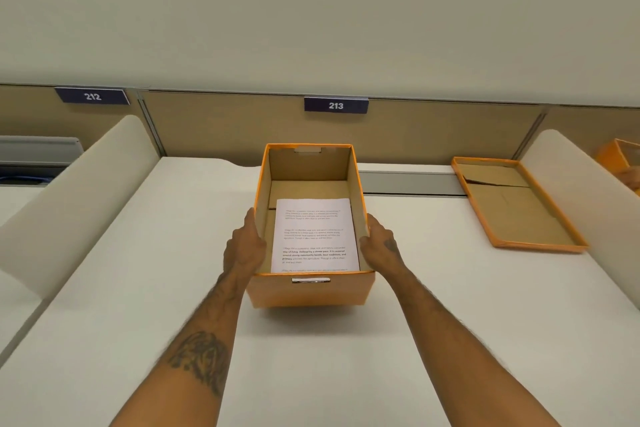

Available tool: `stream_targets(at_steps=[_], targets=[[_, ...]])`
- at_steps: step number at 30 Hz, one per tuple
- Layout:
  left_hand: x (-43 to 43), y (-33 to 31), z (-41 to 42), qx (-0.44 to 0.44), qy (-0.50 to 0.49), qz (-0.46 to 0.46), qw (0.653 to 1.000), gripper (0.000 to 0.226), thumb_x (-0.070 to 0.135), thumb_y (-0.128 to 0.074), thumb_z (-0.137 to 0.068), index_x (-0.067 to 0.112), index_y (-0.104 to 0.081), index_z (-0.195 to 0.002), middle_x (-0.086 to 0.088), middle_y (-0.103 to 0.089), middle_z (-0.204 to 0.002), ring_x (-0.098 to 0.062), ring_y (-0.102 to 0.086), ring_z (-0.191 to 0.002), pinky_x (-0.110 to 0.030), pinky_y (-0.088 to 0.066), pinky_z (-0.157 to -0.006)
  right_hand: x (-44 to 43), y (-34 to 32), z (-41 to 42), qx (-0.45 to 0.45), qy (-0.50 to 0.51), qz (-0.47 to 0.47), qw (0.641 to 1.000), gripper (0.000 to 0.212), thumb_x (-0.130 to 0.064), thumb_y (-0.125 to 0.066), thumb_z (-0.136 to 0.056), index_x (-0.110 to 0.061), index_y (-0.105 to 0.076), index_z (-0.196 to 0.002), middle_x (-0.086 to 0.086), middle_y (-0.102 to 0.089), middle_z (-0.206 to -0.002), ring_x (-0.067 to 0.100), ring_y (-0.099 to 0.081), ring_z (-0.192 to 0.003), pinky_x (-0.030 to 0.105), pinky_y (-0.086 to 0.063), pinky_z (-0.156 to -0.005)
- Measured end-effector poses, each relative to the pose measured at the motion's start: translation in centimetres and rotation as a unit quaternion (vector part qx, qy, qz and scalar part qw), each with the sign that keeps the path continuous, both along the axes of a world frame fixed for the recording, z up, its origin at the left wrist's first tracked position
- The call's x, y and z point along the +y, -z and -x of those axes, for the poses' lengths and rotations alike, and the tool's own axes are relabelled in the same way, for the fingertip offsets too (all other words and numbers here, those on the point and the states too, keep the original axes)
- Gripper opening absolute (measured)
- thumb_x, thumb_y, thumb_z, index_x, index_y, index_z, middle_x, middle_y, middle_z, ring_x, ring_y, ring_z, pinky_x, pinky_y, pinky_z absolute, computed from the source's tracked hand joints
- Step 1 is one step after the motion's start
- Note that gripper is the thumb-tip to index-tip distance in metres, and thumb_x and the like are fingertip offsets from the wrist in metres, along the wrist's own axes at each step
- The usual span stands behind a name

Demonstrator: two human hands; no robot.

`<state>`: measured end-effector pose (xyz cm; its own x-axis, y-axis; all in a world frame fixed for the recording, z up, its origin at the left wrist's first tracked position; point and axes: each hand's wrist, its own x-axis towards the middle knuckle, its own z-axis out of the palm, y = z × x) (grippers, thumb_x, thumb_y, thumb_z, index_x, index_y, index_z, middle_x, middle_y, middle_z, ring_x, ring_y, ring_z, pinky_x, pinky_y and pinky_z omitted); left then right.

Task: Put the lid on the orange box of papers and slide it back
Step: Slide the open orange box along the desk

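The orange box (310, 291) stands open on the white desk (138, 288), in the middle of the view. Printed white papers (313, 236) lie flat on its cardboard bottom. My left hand (244, 246) presses against the box's left wall and my right hand (381, 241) against its right wall, so both hands clasp the box near its front. The orange lid (516, 204) lies upside down on the desk at the right, apart from the box, with its brown inside facing up.
A tan partition wall (242, 128) with number plates 212 (92, 96) and 213 (336, 105) runs behind the desk. Cream side dividers (79, 198) (581, 191) stand at the left and right. Another orange box (620, 156) shows at the far right edge.
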<state>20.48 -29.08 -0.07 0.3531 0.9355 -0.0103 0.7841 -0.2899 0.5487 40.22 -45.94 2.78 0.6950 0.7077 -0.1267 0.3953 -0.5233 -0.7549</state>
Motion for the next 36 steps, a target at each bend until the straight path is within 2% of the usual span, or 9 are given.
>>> stream_targets(at_steps=[3,8,15,19,22,29,31,33,36], targets=[[-3.4,0.4,-1.8,0.0,0.01,0.014,1.0,0.061,0.011,-0.043,-0.097,0.02,-0.02,-0.152,-0.016,-0.063,-0.121,-0.035,-0.065,-0.097,-0.042,-0.054,-0.077,-3.5,0.3,-1.9,-0.014,0.003,0.004,1.0,0.039,-0.009,-0.042,-0.098,-0.02,-0.049,-0.135,0.009,-0.065,-0.122,0.017,-0.055,-0.083,0.015,-0.04,-0.057],[-6.7,0.8,-3.6,0.004,0.022,0.019,1.0,0.062,0.009,-0.043,-0.096,0.019,-0.02,-0.152,-0.015,-0.064,-0.121,-0.033,-0.065,-0.096,-0.042,-0.053,-0.076,-6.8,1.3,-3.6,-0.021,0.011,0.008,1.0,0.037,-0.013,-0.044,-0.097,-0.02,-0.051,-0.132,0.009,-0.065,-0.121,0.019,-0.053,-0.086,0.018,-0.039,-0.059],[-7.6,1.2,-4.6,0.015,0.035,0.028,0.999,0.063,0.01,-0.045,-0.096,0.019,-0.019,-0.153,-0.014,-0.064,-0.12,-0.032,-0.066,-0.094,-0.044,-0.057,-0.079,-7.9,2.6,-4.2,-0.007,0.022,0.015,1.0,0.039,-0.013,-0.046,-0.097,-0.02,-0.048,-0.135,0.01,-0.065,-0.123,0.02,-0.055,-0.089,0.027,-0.046,-0.073],[-7.6,1.7,-4.7,0.023,0.039,0.034,0.998,0.063,0.01,-0.042,-0.095,0.02,-0.018,-0.153,-0.015,-0.065,-0.115,-0.033,-0.065,-0.092,-0.045,-0.056,-0.079,-8.0,3.2,-4.4,-0.004,0.018,0.015,1.0,0.04,-0.01,-0.044,-0.097,-0.02,-0.048,-0.136,0.01,-0.065,-0.123,0.019,-0.055,-0.087,0.021,-0.042,-0.062],[-7.7,2.0,-4.7,0.026,0.035,0.036,0.998,0.064,0.011,-0.042,-0.095,0.019,-0.017,-0.153,-0.015,-0.065,-0.116,-0.033,-0.065,-0.094,-0.044,-0.055,-0.078,-7.9,3.4,-4.6,0.002,0.012,0.015,1.0,0.04,-0.012,-0.044,-0.097,-0.02,-0.048,-0.136,0.01,-0.065,-0.123,0.02,-0.055,-0.089,0.024,-0.043,-0.068],[-7.6,2.7,-5.0,0.013,0.025,0.039,0.999,0.064,0.015,-0.048,-0.093,0.02,-0.021,-0.151,-0.014,-0.065,-0.117,-0.033,-0.065,-0.095,-0.044,-0.055,-0.078,-7.8,4.3,-5.1,0.004,0.018,0.014,1.0,0.045,-0.012,-0.046,-0.099,-0.02,-0.044,-0.143,0.008,-0.064,-0.129,0.017,-0.057,-0.091,0.016,-0.045,-0.063],[-7.5,2.8,-5.0,0.0,0.022,0.041,0.999,0.062,0.016,-0.048,-0.093,0.02,-0.024,-0.15,-0.014,-0.064,-0.119,-0.034,-0.065,-0.097,-0.045,-0.055,-0.08,-7.8,4.4,-5.2,0.019,0.026,0.02,0.999,0.049,-0.013,-0.047,-0.099,-0.019,-0.04,-0.147,0.01,-0.063,-0.131,0.019,-0.059,-0.093,0.022,-0.051,-0.068],[-7.3,2.7,-4.9,-0.008,0.033,0.039,0.999,0.059,0.02,-0.048,-0.094,0.018,-0.026,-0.149,-0.014,-0.059,-0.131,-0.034,-0.062,-0.108,-0.048,-0.053,-0.089,-7.8,4.3,-5.4,0.032,0.035,0.035,0.998,0.056,-0.019,-0.05,-0.1,-0.018,-0.031,-0.153,0.013,-0.059,-0.136,0.027,-0.062,-0.108,0.035,-0.055,-0.084],[-6.7,2.0,-5.2,0.004,0.068,0.005,0.998,0.062,0.032,-0.048,-0.097,0.015,-0.022,-0.151,-0.012,-0.036,-0.155,-0.033,-0.043,-0.135,-0.048,-0.041,-0.103,-7.6,3.7,-6.1,0.003,0.054,0.058,0.997,0.067,-0.037,-0.053,-0.099,-0.017,-0.023,-0.156,0.016,-0.049,-0.148,0.034,-0.052,-0.13,0.045,-0.047,-0.104]])
